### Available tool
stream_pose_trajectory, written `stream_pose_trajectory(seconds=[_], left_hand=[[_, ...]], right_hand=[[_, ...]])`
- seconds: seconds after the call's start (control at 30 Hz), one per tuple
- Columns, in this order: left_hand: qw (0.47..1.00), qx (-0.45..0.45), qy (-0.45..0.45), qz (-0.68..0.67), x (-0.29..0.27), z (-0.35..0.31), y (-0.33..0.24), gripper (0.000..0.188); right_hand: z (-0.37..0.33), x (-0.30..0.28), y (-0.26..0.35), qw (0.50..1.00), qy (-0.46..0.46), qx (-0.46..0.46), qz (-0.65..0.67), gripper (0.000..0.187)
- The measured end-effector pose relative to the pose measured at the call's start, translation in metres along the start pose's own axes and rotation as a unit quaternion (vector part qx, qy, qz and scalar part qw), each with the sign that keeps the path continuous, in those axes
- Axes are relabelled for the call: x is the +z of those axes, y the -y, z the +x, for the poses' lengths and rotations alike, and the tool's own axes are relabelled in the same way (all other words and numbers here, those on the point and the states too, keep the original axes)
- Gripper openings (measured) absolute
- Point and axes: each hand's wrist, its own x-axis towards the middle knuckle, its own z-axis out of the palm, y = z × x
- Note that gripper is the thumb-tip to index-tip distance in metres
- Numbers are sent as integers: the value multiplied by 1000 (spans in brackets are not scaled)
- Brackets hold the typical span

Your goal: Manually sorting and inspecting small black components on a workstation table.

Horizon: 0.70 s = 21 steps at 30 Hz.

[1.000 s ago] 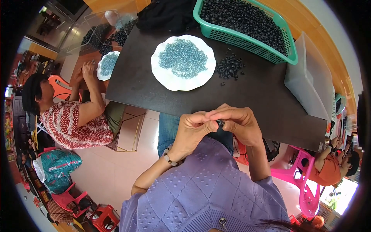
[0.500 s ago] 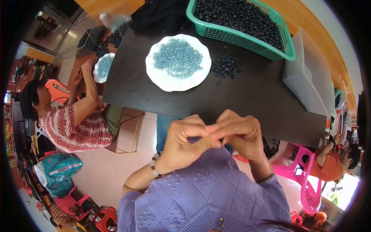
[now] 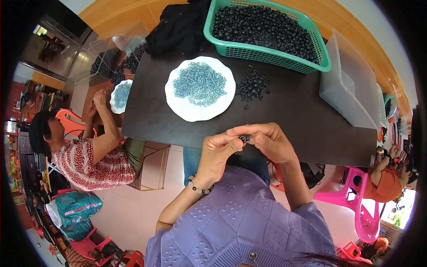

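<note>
A small black ring-shaped part (image 3: 244, 139) is pinched between the fingertips of both hands, above the table's near edge. My left hand (image 3: 216, 153), a beaded bracelet at its wrist, closes thumb and forefinger on one side of the part. My right hand (image 3: 272, 141) grips the other side, its forefinger lying across the top. Beyond them, a white scalloped plate (image 3: 200, 115) carries many tiny blue-grey translucent pieces (image 3: 200, 83). To its right lies a loose heap of black ring-shaped parts (image 3: 252, 86) like the held one.
A green basket (image 3: 267, 53) full of black parts stands at the back, beside a black cloth (image 3: 178, 31). A clear plastic bin (image 3: 351, 84) is at the table's right end. One person (image 3: 95, 155) sits at left, another (image 3: 384, 182) at right, near a pink stool (image 3: 362, 204).
My hands have risen over the table edge and drawn a little apart, so the black part now shows between the fingertips. The view has shifted slightly.
</note>
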Motion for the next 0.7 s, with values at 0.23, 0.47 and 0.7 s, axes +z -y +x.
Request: stream_pose_trajectory(seconds=[0.23,0.47,0.7], left_hand=[[1000,-16,-25,1,0,1,2,13],[1000,-17,-11,18,-8,3,13,20],[999,2,-13,45,-5,6,15,18]], right_hand=[[1,0,-8,1000,-12,-16,-18,45],[-2,-2,-9,997,-38,-12,-71,27],[-3,2,-11,989,-89,-31,-117,19]])
